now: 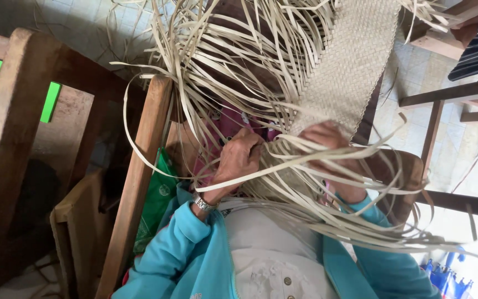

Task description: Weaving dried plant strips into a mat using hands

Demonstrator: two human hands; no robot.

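We are viewing from the head camera a woven band (355,61) of pale flat strips, running from the top of the frame down to the hands. The left hand (238,160) is curling its fingers (248,145) together around a bundle of loose strips (206,66) at the band's unfinished lower edge. The right hand (330,149) is gripping the same edge just beside it; crossing strips are covering its fingers, so we cannot tell how tightly they are closing. A metal wristwatch (204,204) is sitting above the turquoise sleeve (178,249). A wooden chair frame (139,177) is standing at the left.
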